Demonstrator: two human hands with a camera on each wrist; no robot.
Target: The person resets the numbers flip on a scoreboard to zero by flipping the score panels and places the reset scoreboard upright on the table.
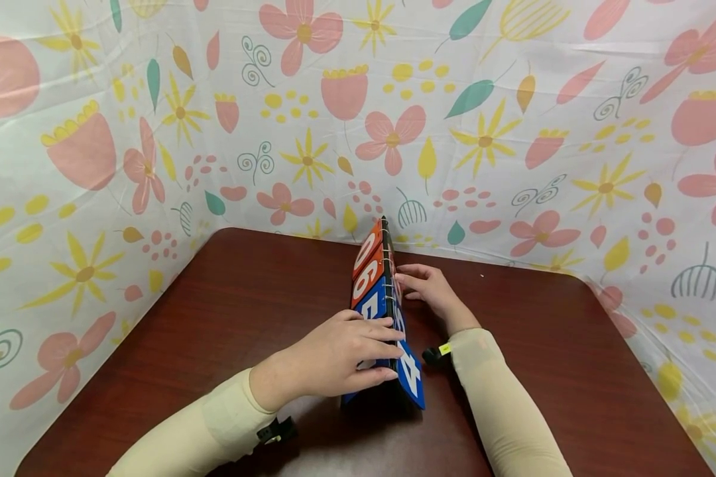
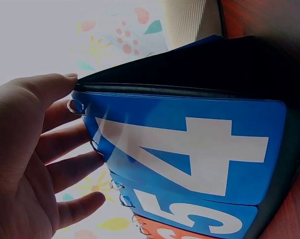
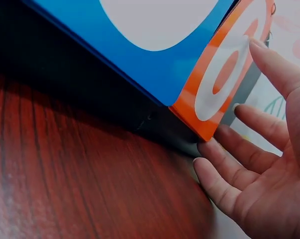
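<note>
A flip scoreboard [image 1: 366, 265] stands like a tent on the table, its black base carrying blue and orange number cards bound by metal rings along the top ridge. My left hand [image 1: 340, 351] lies across the near end of the ridge, fairly straight fingers reaching over it. In the left wrist view its thumb touches the ridge's end beside the blue card with a 4 [image 2: 209, 154]. My right hand [image 1: 432, 291] is at the far part of the right face; in the right wrist view its thumb touches an orange card [image 3: 224, 74], the other fingers loosely spread near the black edge.
The dark reddish-brown table [image 1: 262, 285] extends on both sides of the scoreboard. A white cloth [image 1: 483, 165] printed with flowers and leaves hangs behind the table and along its sides. Black wrist straps [image 1: 274, 430] are on both sleeves.
</note>
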